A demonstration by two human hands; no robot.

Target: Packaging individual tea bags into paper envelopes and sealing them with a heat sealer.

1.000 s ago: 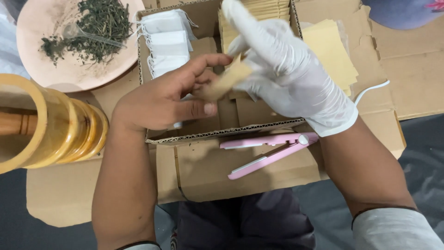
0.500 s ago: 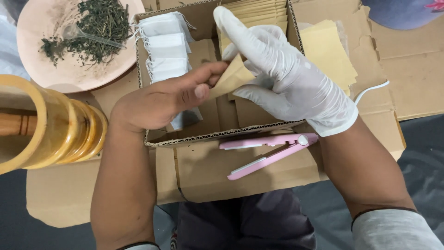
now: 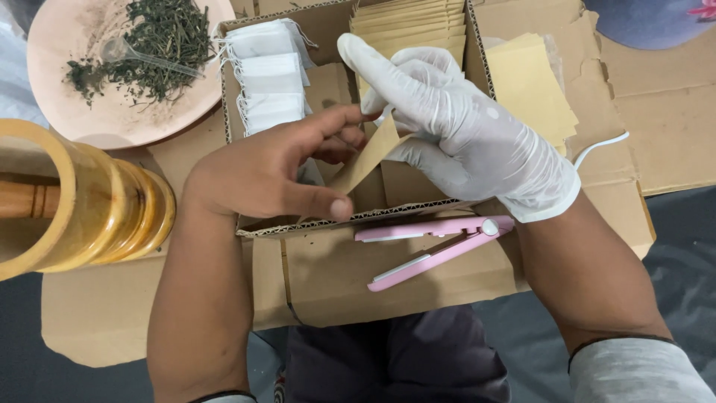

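- Over the open cardboard box [image 3: 418, 213], I see both hands on one small tan paper envelope [image 3: 371, 158], held just above the box interior.
- Left hand [image 3: 261, 172], bare: thumb below and forefinger above, closed on the envelope's lower left part.
- Right hand [image 3: 462, 130], in a white glove: fingers curled and pinching the upper right edge; index finger stands straight up, free.
- Risk, my judgement: opposing pulls could tear or crease the thin paper; glove slip could drop it among the stacked tan envelopes [image 3: 406, 22].
- Whether the envelope's mouth is open I probably cannot tell; the fingers hide it.
- Pink sealing iron [image 3: 432, 242] lies just in front of the box, apart from both hands.
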